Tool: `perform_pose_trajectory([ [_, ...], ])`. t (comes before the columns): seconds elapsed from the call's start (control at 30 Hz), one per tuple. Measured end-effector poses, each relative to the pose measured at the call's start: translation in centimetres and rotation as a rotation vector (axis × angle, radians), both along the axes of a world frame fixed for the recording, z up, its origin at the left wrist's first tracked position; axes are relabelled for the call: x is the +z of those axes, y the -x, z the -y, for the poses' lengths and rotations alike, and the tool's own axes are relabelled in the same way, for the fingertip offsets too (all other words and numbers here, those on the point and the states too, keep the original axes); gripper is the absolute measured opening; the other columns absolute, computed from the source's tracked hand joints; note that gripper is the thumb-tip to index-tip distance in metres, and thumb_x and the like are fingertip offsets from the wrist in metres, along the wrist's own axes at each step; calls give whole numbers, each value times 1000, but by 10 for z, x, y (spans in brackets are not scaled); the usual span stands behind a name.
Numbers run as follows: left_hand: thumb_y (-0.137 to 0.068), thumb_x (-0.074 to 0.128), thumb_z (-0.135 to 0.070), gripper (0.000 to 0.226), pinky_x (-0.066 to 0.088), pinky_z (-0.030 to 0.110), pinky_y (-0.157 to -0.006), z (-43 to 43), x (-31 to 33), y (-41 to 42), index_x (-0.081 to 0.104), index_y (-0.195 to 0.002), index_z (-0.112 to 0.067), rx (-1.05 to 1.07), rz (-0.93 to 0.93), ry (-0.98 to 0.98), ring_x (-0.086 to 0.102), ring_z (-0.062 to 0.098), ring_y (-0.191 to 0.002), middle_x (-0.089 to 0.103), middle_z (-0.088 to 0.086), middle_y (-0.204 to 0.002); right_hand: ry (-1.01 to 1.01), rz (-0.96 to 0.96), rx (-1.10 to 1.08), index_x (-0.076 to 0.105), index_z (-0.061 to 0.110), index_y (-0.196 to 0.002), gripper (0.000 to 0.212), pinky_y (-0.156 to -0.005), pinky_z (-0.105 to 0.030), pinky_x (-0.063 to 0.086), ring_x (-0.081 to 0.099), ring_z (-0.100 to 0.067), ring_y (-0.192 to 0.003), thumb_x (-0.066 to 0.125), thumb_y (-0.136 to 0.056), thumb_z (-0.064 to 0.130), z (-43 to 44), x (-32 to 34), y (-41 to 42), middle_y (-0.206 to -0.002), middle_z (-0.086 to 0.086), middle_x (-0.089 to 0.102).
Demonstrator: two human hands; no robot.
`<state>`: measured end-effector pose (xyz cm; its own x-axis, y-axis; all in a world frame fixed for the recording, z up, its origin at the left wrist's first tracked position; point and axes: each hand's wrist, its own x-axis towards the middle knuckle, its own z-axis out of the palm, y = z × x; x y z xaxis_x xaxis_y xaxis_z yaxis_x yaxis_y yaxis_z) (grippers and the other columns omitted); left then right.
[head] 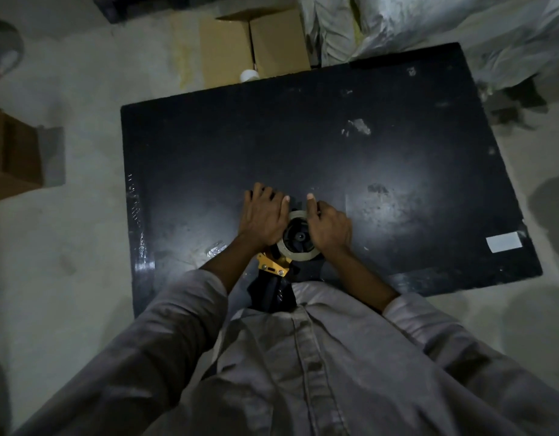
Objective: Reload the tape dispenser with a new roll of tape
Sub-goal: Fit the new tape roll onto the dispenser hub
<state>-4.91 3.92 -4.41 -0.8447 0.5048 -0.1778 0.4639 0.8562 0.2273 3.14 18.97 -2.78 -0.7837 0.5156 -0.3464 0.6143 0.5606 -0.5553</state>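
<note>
A yellow and black tape dispenser (273, 272) lies on the black table (334, 146) near its front edge, handle toward me. A clear tape roll (298, 254) sits around the dispenser's black hub. My left hand (264, 215) lies over the left side of the roll and the dispenser's front, fingers curled down. My right hand (330, 226) grips the roll's right side, thumb stretched along its far rim. The dispenser's front end is hidden under both hands.
A white label (503, 242) is stuck near the table's right edge. Cardboard boxes (256, 45) stand on the floor behind the table, another box (13, 155) at the left. Plastic-wrapped bundles (429, 26) fill the back right.
</note>
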Motion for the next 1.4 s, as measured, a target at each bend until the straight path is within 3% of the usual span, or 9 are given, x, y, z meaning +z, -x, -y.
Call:
perform_pose_trajectory([
  [0.17, -116, 19, -42, 62, 45, 50, -98, 3, -3, 1, 73, -118, -10, -22, -21, 17, 54, 33, -117, 71, 15, -121, 77, 30, -57, 61, 15, -138, 74, -101, -55, 56, 70, -44, -118, 21, -112, 72, 15, 5, -5, -128, -22, 74],
  [0.3, -116, 24, -39, 58, 45, 51, -96, 2, -3, -1, 73, -116, -9, -28, -41, 4, 54, 33, -116, 72, 15, -118, 19, -116, -52, 62, 14, -130, 65, -81, -45, 58, 73, -39, -103, 28, -114, 68, 20, -7, -10, -113, -16, 76],
  [0.43, -116, 27, -37, 54, 46, 51, -93, 2, -2, 0, 73, -112, -9, -19, -59, 3, 56, 33, -113, 73, 15, -113, 18, -214, -76, 67, 12, -122, 56, -71, -36, 41, 73, -38, -96, 37, -116, 58, 22, -11, -12, -105, -16, 77],
  [0.87, -117, 24, -38, 55, 43, 51, -97, 1, -1, -3, 72, -118, -12, -23, -56, 42, 56, 32, -119, 74, 10, -117, 18, -191, -99, 71, 12, -123, 48, -70, -32, 37, 72, -34, -94, 42, -118, 50, 19, -11, -16, -103, -13, 78],
  [1.03, -118, 25, -37, 54, 41, 49, -97, 1, 1, -4, 72, -117, -12, -40, -85, 61, 56, 30, -119, 73, 10, -115, -23, -272, -105, 74, 8, -108, 47, -73, -38, 44, 68, -35, -95, 46, -118, 44, 22, -14, -18, -96, -16, 76],
  [1.13, -119, 26, -37, 53, 42, 50, -96, 1, 1, -5, 72, -117, -11, -43, -94, 75, 56, 30, -118, 73, 11, -115, -100, -295, -87, 75, 10, -105, 47, -82, -47, 54, 66, -31, -102, 44, -117, 44, 22, -22, -18, -99, -12, 77],
  [1.23, -118, 28, -37, 52, 43, 50, -96, 0, 2, -6, 73, -117, -10, -44, -95, 66, 57, 31, -118, 74, 12, -114, -164, -243, -64, 76, 13, -111, 50, -93, -49, 53, 65, -29, -114, 38, -116, 46, 19, -29, -15, -111, -8, 79],
  [1.4, -118, 29, -36, 52, 43, 51, -95, -1, 5, -8, 74, -116, -9, -29, -100, 61, 58, 33, -115, 74, 13, -111, -208, -228, -54, 75, 14, -108, 52, -91, -45, 49, 66, -30, -112, 34, -116, 45, 20, -32, -17, -110, -9, 80],
])
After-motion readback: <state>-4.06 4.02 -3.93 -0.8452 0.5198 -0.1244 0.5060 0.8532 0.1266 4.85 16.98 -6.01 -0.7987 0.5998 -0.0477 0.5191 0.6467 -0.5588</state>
